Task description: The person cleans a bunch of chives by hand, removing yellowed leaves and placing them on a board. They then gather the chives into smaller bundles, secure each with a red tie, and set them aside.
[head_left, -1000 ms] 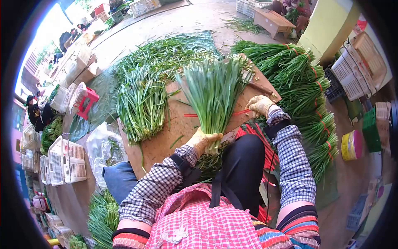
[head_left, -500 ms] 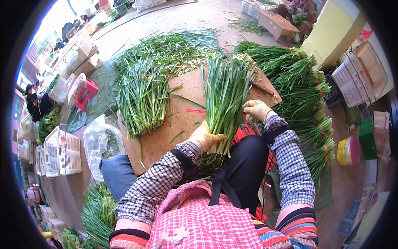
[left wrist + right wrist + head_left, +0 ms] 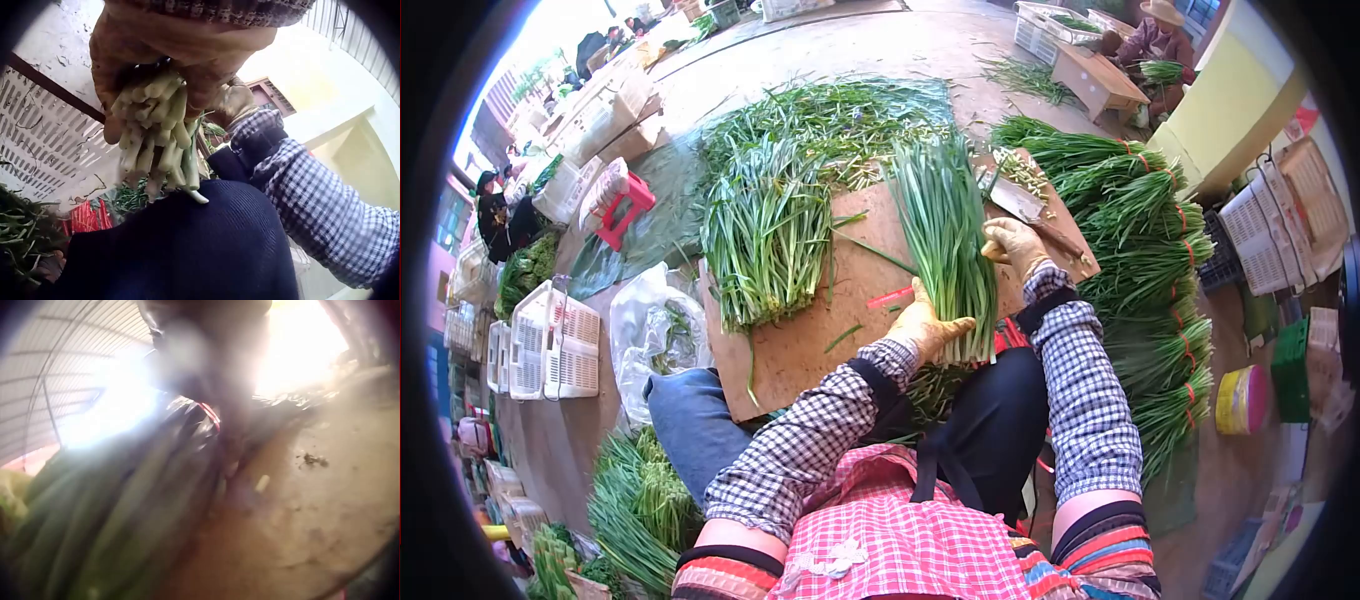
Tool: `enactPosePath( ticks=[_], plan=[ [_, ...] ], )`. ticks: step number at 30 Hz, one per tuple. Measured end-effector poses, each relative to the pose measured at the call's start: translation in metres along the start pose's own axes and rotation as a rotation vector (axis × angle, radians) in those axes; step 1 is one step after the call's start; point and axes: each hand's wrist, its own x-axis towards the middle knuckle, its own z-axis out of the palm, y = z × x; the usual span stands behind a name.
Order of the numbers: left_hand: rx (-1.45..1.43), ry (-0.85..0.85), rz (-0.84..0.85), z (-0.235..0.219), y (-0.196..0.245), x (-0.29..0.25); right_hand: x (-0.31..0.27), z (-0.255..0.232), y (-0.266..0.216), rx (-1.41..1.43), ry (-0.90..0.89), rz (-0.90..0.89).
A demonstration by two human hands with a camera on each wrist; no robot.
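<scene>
The left hand (image 3: 922, 322) grips a bunch of long green stalks (image 3: 945, 235) near its pale lower ends, over the wooden board (image 3: 790, 365). From the left wrist view, the fingers of the left hand (image 3: 181, 53) wrap around the cut ends (image 3: 153, 119). Against the bunch's right side, the right hand (image 3: 1015, 245) has curled fingers, with a red strip (image 3: 210, 416) beside them in the blurred right wrist view. Part of that strip (image 3: 888, 298) shows left of the bunch; its middle is hidden behind the stalks.
Loose stalks (image 3: 768, 240) lie on the board's left part. A broad blade (image 3: 1012, 200) with a wooden handle rests at its right. Tied bunches (image 3: 1140, 250) are stacked further right; a plastic bag (image 3: 650, 335) and white crates (image 3: 555, 345) stand left.
The left hand has shifted the bunch to the right, up to the right hand. The stretch of red strip seen earlier between bunch and right hand is now hidden. The head view has moved slightly.
</scene>
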Motion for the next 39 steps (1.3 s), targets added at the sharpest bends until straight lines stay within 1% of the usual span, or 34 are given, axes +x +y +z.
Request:
enactPosePath(
  ticks=[1,2,3,5,8,9,10,12,13,15,17,19,20,23,24,26,27,28,29,31,32,33,34,35,37,39],
  plan=[
    [0.000,-0.013,0.037,-0.003,-0.004,0.000,-0.010,-0.003,-0.007,-0.163,0.058,0.019],
    [-0.008,0.019,0.157,-0.009,-0.010,-0.004,-0.019,-0.008,-0.013,-0.270,0.086,0.023],
    [0.022,0.024,0.150,-0.017,-0.009,-0.011,-0.023,-0.015,-0.013,-0.343,0.161,0.027],
    [0.083,0.029,0.135,-0.031,-0.008,-0.025,-0.040,-0.025,-0.017,-0.997,0.395,-0.073],
    [0.045,0.059,0.266,-0.034,-0.037,-0.024,-0.069,-0.032,-0.019,-0.972,0.521,-0.143],
    [0.032,0.081,0.316,-0.034,-0.047,-0.023,-0.074,-0.036,-0.017,-1.012,0.452,-0.139],
    [-0.033,0.195,0.435,-0.030,-0.057,-0.025,-0.078,-0.039,-0.016,-1.051,0.381,-0.135],
    [0.160,0.269,0.343,-0.042,-0.055,-0.040,-0.091,-0.032,-0.020,-1.094,0.216,-0.104],
    [0.257,0.304,0.294,-0.047,-0.054,-0.045,-0.094,-0.028,-0.022,-1.062,0.192,-0.096],
    [0.335,0.384,0.266,-0.053,-0.062,-0.041,-0.095,-0.018,-0.023,-1.001,0.138,-0.085],
    [0.399,0.477,0.258,-0.061,-0.066,-0.042,-0.091,-0.012,-0.025,-1.021,0.147,-0.144],
    [0.454,0.478,0.217,-0.061,-0.065,-0.037,-0.089,-0.008,-0.027,-1.039,0.176,-0.179],
    [0.480,0.476,0.196,-0.061,-0.066,-0.033,-0.089,-0.004,-0.028,-1.020,0.190,-0.236],
    [0.367,0.578,0.233,-0.059,-0.081,-0.014,-0.090,0.014,-0.025,-0.955,0.235,-0.404],
    [0.412,0.460,0.159,-0.068,-0.067,-0.019,-0.094,0.028,-0.031,-1.043,0.247,-0.527],
    [0.479,0.412,0.136,-0.067,-0.073,-0.004,-0.106,0.066,-0.041,-1.070,0.160,-0.627],
    [0.514,0.387,0.127,-0.065,-0.076,0.001,-0.102,0.081,-0.030,-1.008,0.054,-0.827],
    [0.576,0.385,0.152,-0.063,-0.076,0.003,-0.111,0.104,-0.039,-1.096,-0.061,-0.891],
    [0.565,0.368,0.187,-0.061,-0.078,0.007,-0.110,0.121,-0.032,-1.130,-0.197,-0.835],
    [0.542,0.335,0.252,-0.059,-0.084,0.014,-0.115,0.154,-0.026,-1.243,-0.408,-0.856],
    [0.585,0.279,0.213,-0.068,-0.065,0.001,-0.109,0.158,-0.009,-1.304,-0.415,-0.859],
    [0.648,0.298,0.239,-0.068,-0.065,0.001,-0.103,0.160,0.005,-1.365,-0.424,-0.861],
    [0.711,0.317,0.263,-0.068,-0.066,0.001,-0.097,0.158,0.016,-1.437,-0.410,-0.770],
    [0.774,0.336,0.286,-0.069,-0.066,0.001,-0.096,0.158,0.014,-1.507,-0.398,-0.677],
    [0.809,0.376,0.325,-0.072,-0.065,0.005,-0.099,0.154,0.011,-1.515,-0.359,-0.647],
    [0.829,0.410,0.350,-0.078,-0.057,0.005,-0.097,0.149,0.008,-1.579,-0.354,-0.556]
  ],
)
